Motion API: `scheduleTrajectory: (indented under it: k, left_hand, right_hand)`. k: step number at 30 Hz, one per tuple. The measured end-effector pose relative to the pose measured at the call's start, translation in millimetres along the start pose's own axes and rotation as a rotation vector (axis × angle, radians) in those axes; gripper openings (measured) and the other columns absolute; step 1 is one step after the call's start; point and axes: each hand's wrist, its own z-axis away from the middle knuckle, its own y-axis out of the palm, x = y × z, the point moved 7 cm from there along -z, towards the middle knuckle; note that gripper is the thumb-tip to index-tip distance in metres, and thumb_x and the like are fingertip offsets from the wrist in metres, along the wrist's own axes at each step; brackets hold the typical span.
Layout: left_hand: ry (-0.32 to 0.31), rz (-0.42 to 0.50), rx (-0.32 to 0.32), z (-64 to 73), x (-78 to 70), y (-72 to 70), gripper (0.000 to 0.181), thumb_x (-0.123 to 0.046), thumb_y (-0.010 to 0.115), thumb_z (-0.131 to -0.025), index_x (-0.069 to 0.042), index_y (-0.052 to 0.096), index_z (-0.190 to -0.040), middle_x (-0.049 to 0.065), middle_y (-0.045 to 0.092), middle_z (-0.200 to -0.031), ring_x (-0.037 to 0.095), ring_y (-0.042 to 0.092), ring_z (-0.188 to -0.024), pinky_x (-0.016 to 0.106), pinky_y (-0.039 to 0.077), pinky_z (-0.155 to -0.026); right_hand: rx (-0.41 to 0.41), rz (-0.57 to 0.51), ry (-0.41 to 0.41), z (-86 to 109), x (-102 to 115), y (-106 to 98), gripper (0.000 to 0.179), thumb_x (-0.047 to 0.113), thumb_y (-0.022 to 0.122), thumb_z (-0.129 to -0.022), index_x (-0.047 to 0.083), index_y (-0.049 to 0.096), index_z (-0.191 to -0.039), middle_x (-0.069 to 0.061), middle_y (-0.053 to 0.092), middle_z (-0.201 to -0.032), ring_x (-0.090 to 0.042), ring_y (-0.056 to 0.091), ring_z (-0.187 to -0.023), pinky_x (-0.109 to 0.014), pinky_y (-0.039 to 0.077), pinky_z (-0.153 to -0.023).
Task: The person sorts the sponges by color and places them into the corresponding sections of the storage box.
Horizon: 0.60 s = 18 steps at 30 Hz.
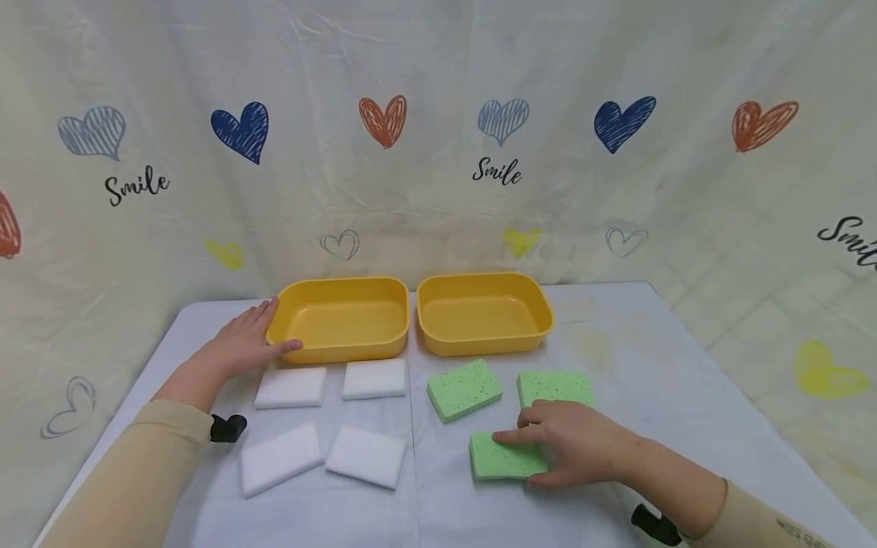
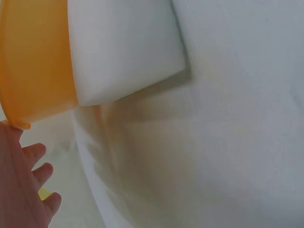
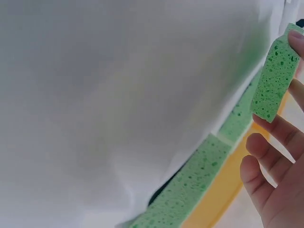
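In the head view my right hand (image 1: 575, 441) grips a green speckled sponge (image 1: 503, 458), the nearest one on the right side. The right wrist view shows this sponge (image 3: 275, 78) between thumb and fingers. Just beyond it lie two more green sponges, one tilted (image 1: 464, 390) and one (image 1: 556, 387) partly covered by the hand. My left hand (image 1: 241, 339) rests against the left end of the left yellow basin (image 1: 342, 355), thumb at its front rim and the other fingers extended. The left wrist view has the thumb by the orange-looking basin (image 2: 38, 61), fingers apart.
Several white sponges (image 1: 291, 388) lie before the left basin. A second yellow basin (image 1: 483, 346) stands beside it, on the right. Both basins hold nothing. A white cloth (image 1: 438, 517) covers the table, and a curtain printed with hearts (image 1: 438, 46) hangs behind.
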Motion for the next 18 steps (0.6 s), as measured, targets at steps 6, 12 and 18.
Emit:
scheduleTrajectory:
  k: [6,12,18]
  left_hand:
    - [-0.004,0.013,0.003,-1.2,-3.7,-2.9,0.119,-0.078,0.048,-0.085,0.003,-0.002,-0.156,0.031,0.007,-0.16,0.053,0.007,-0.144,0.067,0.007,-0.114]
    - [-0.009,0.016,-0.004,0.2,-3.8,-2.8,0.12,-0.079,0.049,-0.084,0.004,0.0,-0.156,0.032,0.008,-0.159,0.053,0.008,-0.143,0.068,0.009,-0.114]
    - [0.006,0.014,-0.024,2.5,-6.4,-2.5,0.119,-0.077,0.051,-0.085,0.005,0.004,-0.156,0.033,0.011,-0.158,0.053,0.011,-0.143,0.068,0.011,-0.113]
  right_hand:
    - [-0.016,0.026,0.011,-8.2,-1,-10,0.06,0.052,0.076,-0.082,0.043,0.056,-0.138,0.017,0.056,-0.101,-0.002,0.051,-0.089,-0.024,0.05,-0.075]
    - [-0.038,0.082,0.008,-20.3,-1,-21,0.06,0.051,0.077,-0.082,0.041,0.057,-0.138,0.014,0.058,-0.103,-0.005,0.053,-0.09,-0.025,0.051,-0.076]
    - [-0.052,0.123,0.019,-35.6,-4,-33,0.059,0.049,0.077,-0.082,0.042,0.058,-0.137,0.01,0.061,-0.107,-0.008,0.054,-0.091,-0.027,0.051,-0.077]
